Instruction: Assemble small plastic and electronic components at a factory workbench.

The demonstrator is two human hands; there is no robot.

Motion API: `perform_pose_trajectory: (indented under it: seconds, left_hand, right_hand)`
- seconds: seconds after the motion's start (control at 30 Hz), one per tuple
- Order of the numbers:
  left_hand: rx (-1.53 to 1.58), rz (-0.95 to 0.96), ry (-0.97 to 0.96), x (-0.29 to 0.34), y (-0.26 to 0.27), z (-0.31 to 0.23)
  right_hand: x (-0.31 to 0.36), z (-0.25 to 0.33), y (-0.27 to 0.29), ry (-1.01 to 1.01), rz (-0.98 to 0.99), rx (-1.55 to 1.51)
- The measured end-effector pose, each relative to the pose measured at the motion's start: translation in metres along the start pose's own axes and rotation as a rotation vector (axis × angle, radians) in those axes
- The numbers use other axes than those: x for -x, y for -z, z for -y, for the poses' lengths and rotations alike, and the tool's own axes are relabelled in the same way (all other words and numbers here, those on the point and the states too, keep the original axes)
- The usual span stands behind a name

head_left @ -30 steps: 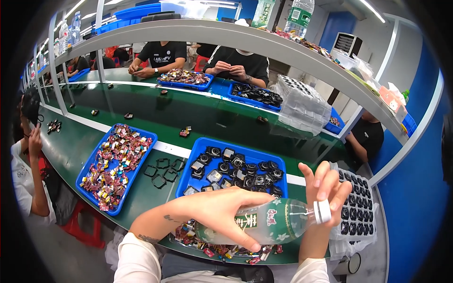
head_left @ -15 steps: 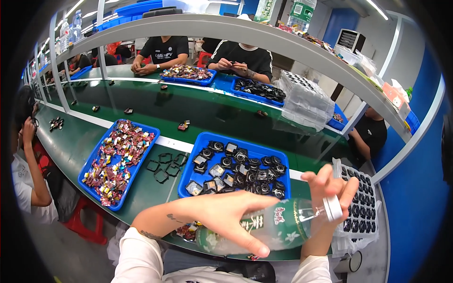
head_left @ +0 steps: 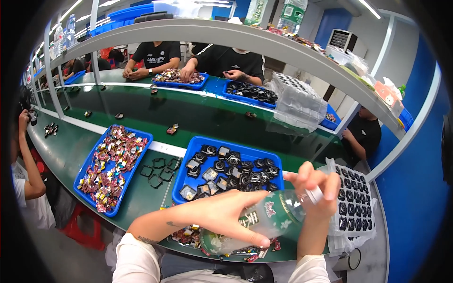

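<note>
A bottle (head_left: 278, 218) with a green and white label lies slanted in front of me, its neck up to the right. My left hand (head_left: 231, 214) lies across its body, thumb on the near side, gripping it. At the neck, the fingers of my right hand (head_left: 318, 191) are curled around the white cap (head_left: 313, 195). Whether the cap is loose cannot be made out. Just beyond the bottle, a blue tray (head_left: 278, 160) holds many black camera-like parts. Loose red and yellow small parts (head_left: 188, 235) lie partly hidden beneath my left forearm and the bottle.
Left of centre stands a blue tray (head_left: 81, 181) of small red parts, with several black frames (head_left: 159, 170) beside it. White blister trays (head_left: 351, 198) of black parts are at right. A shelf beam (head_left: 198, 29) crosses overhead. Co-workers sit across the green conveyor (head_left: 207, 115) and at left.
The bottle and both hands have shifted a little left in the view, and my right fingers have closed further around the cap. Across the belt, a person's hand has reached into a parts tray.
</note>
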State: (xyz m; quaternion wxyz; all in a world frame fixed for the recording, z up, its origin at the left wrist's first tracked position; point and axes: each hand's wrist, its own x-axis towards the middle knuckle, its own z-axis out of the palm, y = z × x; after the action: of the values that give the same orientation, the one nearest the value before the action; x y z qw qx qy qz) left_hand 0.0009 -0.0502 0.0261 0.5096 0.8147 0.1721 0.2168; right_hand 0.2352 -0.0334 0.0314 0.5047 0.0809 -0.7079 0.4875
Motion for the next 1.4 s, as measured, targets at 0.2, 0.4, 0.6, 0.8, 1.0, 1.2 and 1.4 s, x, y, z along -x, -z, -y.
perform_pose_trajectory:
  seconds: [0.2,0.4,0.6,0.8,1.0,1.2,1.4]
  left_hand:
    - [-0.158,-0.097,0.029,-0.003,0.003,0.008]
    - [-0.369,-0.321,0.062,-0.002,-0.005,-0.01]
    - [-0.049,-0.662,-0.228,0.006,0.006,-0.009]
    - [0.314,-0.78,-0.375,0.009,0.003,0.0]
    - [0.064,-0.804,-0.34,0.021,0.018,-0.014]
    - [-0.014,-0.736,-0.34,0.026,0.018,-0.025]
    - [0.008,-0.723,-0.331,0.027,0.016,-0.027]
  right_hand:
    - [0.002,-0.014,-0.003,-0.012,-0.172,-0.046]
    - [-0.002,-0.012,-0.003,0.038,-0.226,0.266]
    - [-0.006,-0.028,-0.025,-0.163,-0.287,0.385]
    - [-0.003,-0.038,-0.068,-0.457,-0.183,0.589]
    - [-0.056,0.025,-0.014,-0.155,-0.46,0.825]
    - [-0.175,0.128,0.132,0.058,-0.777,1.571]
    - [-0.191,0.124,0.229,-0.357,-0.757,2.047]
